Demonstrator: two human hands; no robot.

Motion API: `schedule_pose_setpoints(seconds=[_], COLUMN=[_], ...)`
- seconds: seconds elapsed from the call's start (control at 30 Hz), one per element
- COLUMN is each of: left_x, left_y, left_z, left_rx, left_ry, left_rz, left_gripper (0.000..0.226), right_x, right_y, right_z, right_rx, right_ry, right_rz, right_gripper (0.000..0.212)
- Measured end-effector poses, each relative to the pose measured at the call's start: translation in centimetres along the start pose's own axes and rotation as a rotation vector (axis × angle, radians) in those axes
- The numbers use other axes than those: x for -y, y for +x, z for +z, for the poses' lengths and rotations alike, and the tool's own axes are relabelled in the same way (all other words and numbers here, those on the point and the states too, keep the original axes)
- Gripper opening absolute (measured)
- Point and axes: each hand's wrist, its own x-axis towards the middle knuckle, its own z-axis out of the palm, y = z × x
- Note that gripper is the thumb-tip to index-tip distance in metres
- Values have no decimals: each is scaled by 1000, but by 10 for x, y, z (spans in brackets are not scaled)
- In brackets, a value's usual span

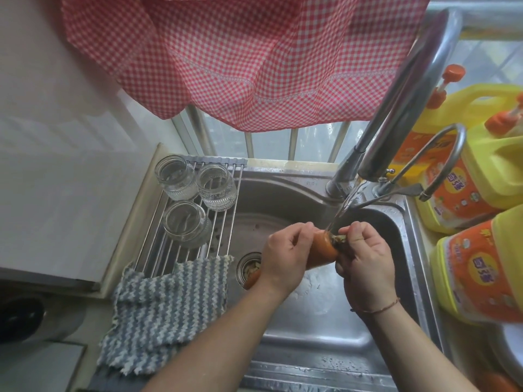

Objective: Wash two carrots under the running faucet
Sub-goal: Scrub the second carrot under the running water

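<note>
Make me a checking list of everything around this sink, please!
Surface: wet stainless steel sink.
Job's things: orange carrot under water from the curved steel faucet; orange piece by the round drain, perhaps a second carrot.
Clutter: three clear glass jars on a wire rack; blue-striped cloth; yellow detergent jugs.
Fingers: left hand and right hand both grip the carrot.
Cables: nothing seen.
Surroundings: red checked curtain.

Your window (pixel 311 142) behind steel sink (pixel 297 343), barred, daylit, red gingham curtain (pixel 240 60) above it, white tiled wall (pixel 56 137) left
</note>
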Motion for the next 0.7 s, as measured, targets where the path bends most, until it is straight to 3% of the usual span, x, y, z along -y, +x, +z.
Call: schedule_pose_setpoints(seconds=[0.07, 0.2, 0.33, 0.7], left_x=[-4, -2, -2, -2], left_y=[4, 4, -3, -7], left_z=[0, -6, -12, -20], left_rx=[-31, 138, 269, 332], left_ry=[34, 16, -19, -73], left_rz=[-7, 11, 46, 94], left_gripper=[45, 30, 30, 31], right_x=[0, 4, 6, 5], right_y=[0, 4, 6, 5], right_z=[0, -4, -6, -6], right_rx=[-3, -22, -27, -20], right_ry=[31, 5, -33, -34], right_rz=[19, 22, 17, 34], right_gripper=[33, 35, 35, 34])
